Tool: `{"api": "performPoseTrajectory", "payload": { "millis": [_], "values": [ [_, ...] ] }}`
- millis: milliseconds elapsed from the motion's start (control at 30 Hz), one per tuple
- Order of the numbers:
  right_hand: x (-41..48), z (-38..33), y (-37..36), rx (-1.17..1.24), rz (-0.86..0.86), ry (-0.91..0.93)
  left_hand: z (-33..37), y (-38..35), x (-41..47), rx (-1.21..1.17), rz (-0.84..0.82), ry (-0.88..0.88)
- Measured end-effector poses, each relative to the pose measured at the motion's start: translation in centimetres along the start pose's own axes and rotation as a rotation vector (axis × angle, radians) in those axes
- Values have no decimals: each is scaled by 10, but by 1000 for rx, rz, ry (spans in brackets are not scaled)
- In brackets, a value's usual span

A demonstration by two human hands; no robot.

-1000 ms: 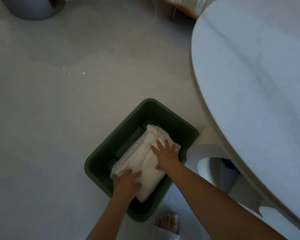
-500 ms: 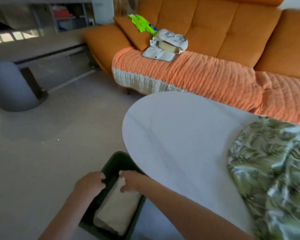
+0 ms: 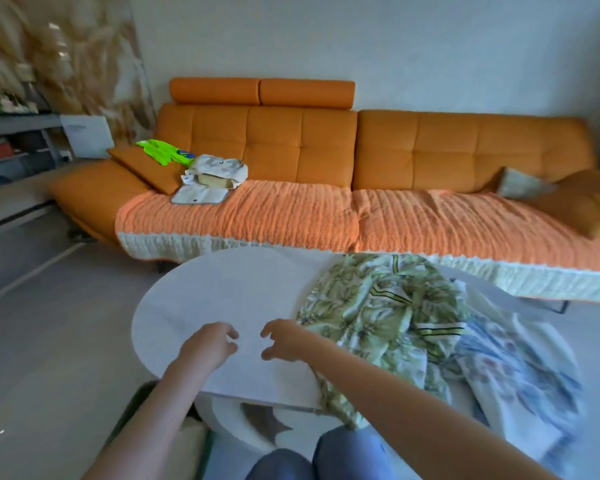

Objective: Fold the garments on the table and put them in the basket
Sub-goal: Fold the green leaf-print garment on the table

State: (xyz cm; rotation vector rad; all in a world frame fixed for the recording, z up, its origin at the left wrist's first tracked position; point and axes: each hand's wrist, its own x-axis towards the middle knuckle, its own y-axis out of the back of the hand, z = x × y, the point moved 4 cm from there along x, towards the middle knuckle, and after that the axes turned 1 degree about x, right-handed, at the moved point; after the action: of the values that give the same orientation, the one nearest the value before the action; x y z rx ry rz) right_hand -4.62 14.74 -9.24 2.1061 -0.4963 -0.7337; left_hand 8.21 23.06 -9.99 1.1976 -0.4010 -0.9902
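Note:
My left hand (image 3: 208,346) and my right hand (image 3: 286,342) hover side by side over the bare left part of the white oval table (image 3: 222,292), fingers loosely curled and holding nothing. A crumpled green leaf-print garment (image 3: 378,313) lies on the table just right of my right hand. Beside it, at the right, lies a pale blue floral garment (image 3: 513,372), partly hanging over the edge. The green basket (image 3: 134,407) sits on the floor at the lower left, mostly hidden by my left forearm, with a folded white garment (image 3: 191,441) inside.
An orange sofa (image 3: 326,150) with an orange quilted cover stands behind the table, with a bag (image 3: 219,173) and a bright green item (image 3: 163,152) on its left end. My knees (image 3: 326,455) are below the table's near edge. Grey floor (image 3: 49,323) lies to the left.
My hands have let go of the folded white garment in the basket and risen over the table. The view has swung up from the floor to the table and sofa.

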Motion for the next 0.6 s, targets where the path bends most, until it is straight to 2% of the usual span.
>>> {"api": "performPoseTrajectory", "payload": {
  "millis": [200,333,467,600],
  "values": [
    [-42,133,38,-104,197,-318,112,-69,7,-25,-125,-284],
    [-66,206,30,-73,194,-550,149,-108,3,-55,-227,-390],
    [-71,234,9,-13,201,-534,157,-126,1,-106,-261,-423],
    [-59,225,3,93,416,-435,155,-123,11,-215,-221,-352]
  ]
}}
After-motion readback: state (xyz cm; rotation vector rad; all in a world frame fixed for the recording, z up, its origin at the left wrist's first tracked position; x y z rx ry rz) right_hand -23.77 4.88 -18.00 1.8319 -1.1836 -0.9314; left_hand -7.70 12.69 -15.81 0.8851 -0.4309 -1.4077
